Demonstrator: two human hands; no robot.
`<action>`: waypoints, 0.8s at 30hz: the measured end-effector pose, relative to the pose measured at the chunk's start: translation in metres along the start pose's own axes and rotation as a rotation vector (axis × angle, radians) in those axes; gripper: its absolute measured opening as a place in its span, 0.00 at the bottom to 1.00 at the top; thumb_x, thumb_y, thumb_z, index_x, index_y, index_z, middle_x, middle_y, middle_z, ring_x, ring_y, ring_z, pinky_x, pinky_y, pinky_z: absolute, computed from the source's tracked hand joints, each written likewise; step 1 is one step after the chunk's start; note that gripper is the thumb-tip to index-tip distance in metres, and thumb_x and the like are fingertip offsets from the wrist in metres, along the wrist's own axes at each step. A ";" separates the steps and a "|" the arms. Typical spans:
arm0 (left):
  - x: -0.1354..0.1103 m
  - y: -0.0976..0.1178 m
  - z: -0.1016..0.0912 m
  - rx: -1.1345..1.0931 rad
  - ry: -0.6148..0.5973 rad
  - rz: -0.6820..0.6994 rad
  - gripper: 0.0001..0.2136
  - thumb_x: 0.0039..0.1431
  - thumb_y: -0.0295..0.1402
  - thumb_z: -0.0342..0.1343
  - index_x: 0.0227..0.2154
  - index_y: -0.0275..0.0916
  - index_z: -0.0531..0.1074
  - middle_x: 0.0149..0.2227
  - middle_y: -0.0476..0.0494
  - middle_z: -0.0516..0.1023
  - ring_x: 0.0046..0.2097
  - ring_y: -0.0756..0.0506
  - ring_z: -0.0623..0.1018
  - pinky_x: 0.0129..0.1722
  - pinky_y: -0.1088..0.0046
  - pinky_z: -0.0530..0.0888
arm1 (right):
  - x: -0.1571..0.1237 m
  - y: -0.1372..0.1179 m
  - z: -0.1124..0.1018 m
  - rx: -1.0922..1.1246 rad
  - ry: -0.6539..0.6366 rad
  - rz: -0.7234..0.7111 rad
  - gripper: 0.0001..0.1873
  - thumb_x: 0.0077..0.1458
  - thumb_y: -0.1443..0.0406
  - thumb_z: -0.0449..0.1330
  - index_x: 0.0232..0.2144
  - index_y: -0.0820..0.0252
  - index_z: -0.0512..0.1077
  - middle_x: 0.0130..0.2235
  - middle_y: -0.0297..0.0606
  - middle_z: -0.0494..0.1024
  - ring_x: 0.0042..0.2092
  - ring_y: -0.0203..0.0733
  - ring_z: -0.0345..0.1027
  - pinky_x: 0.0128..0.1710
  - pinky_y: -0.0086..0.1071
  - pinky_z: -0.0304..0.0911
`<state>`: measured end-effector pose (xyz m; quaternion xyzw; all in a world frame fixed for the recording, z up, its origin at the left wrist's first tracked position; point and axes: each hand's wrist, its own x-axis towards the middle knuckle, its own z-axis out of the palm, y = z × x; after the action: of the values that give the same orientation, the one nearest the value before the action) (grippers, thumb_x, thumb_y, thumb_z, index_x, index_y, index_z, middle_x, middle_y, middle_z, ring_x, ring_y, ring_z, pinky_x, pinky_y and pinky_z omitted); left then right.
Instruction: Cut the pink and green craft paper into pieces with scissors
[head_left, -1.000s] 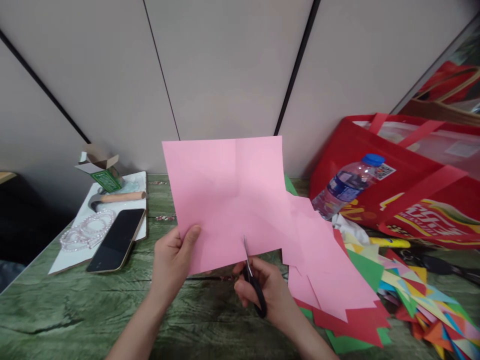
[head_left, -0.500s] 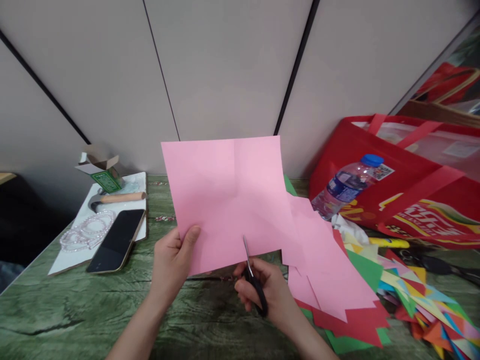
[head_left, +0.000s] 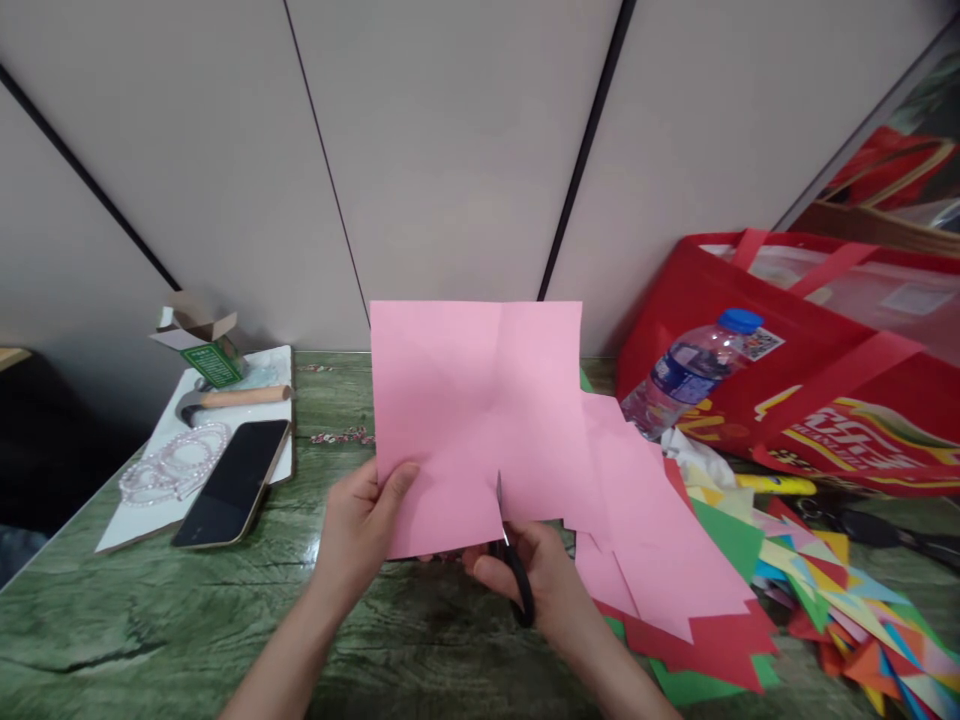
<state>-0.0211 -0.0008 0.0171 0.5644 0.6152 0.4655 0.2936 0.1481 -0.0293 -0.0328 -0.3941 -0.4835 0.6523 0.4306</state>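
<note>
A large sheet of pink paper (head_left: pixel 450 400) is held up above the table, a faint crease running down it right of the middle. My left hand (head_left: pixel 367 520) pinches its lower left edge, thumb on the near face. Black-handled scissors (head_left: pixel 517 575) are gripped in my right hand (head_left: pixel 544 580). Their visible blade lies over the near face of the sheet, and the paper's lower edge is parted there. The other blade is hidden behind the paper. To the right lie stacked pink sheets (head_left: pixel 652 500) over red sheets (head_left: pixel 705 645) and green ones.
On the left, a phone (head_left: pixel 232 485), a wooden-handled hammer (head_left: pixel 240 397), beaded loops (head_left: pixel 176 465) and a small green box (head_left: pixel 214 360) rest on or by a white board. At right are a water bottle (head_left: pixel 686 375), red bag (head_left: pixel 825 390) and folded paper pieces (head_left: pixel 870 600).
The pink sheet has moved right and slightly down, turning more upright. My left hand has shifted right with it. The scissors now sit in a parted slit at the lower edge.
</note>
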 end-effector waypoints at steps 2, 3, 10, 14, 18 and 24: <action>-0.001 0.000 0.001 -0.036 -0.015 -0.029 0.11 0.49 0.39 0.52 0.18 0.38 0.68 0.14 0.54 0.65 0.14 0.52 0.65 0.10 0.80 0.59 | 0.000 -0.001 0.000 0.044 0.019 0.004 0.18 0.38 0.55 0.67 0.26 0.62 0.68 0.25 0.33 0.70 0.26 0.35 0.61 0.27 0.29 0.58; -0.001 0.000 0.001 -0.041 -0.012 -0.031 0.11 0.49 0.39 0.52 0.18 0.37 0.68 0.14 0.54 0.65 0.14 0.52 0.66 0.10 0.80 0.60 | 0.000 -0.001 0.000 0.056 0.023 0.002 0.19 0.37 0.55 0.67 0.26 0.61 0.68 0.25 0.33 0.70 0.26 0.36 0.62 0.27 0.29 0.58; -0.001 0.001 0.001 -0.064 -0.013 -0.023 0.10 0.49 0.38 0.52 0.19 0.37 0.68 0.13 0.54 0.67 0.13 0.52 0.66 0.08 0.81 0.60 | 0.000 0.000 0.000 0.059 0.035 0.010 0.19 0.36 0.55 0.68 0.26 0.61 0.68 0.25 0.34 0.70 0.27 0.36 0.62 0.27 0.29 0.58; -0.002 0.000 0.001 -0.066 -0.024 -0.029 0.10 0.50 0.37 0.52 0.19 0.37 0.68 0.13 0.54 0.66 0.13 0.52 0.67 0.09 0.81 0.62 | 0.000 0.000 0.000 0.044 0.030 -0.010 0.19 0.36 0.55 0.67 0.24 0.61 0.67 0.24 0.32 0.68 0.26 0.35 0.60 0.26 0.28 0.57; -0.003 -0.003 0.001 -0.080 -0.030 -0.047 0.10 0.50 0.37 0.52 0.20 0.37 0.68 0.14 0.55 0.65 0.14 0.52 0.68 0.09 0.80 0.63 | 0.001 0.001 0.000 0.069 0.018 0.001 0.18 0.37 0.57 0.67 0.25 0.62 0.67 0.25 0.33 0.68 0.26 0.35 0.60 0.26 0.28 0.57; -0.003 0.000 0.002 -0.148 -0.048 -0.087 0.10 0.50 0.38 0.53 0.20 0.38 0.67 0.13 0.55 0.66 0.12 0.50 0.69 0.07 0.78 0.64 | 0.000 0.001 0.000 0.064 0.019 0.015 0.17 0.37 0.57 0.67 0.25 0.62 0.67 0.24 0.32 0.67 0.25 0.34 0.58 0.25 0.28 0.54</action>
<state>-0.0187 -0.0034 0.0154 0.5248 0.5958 0.4829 0.3692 0.1475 -0.0291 -0.0339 -0.3898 -0.4552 0.6669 0.4428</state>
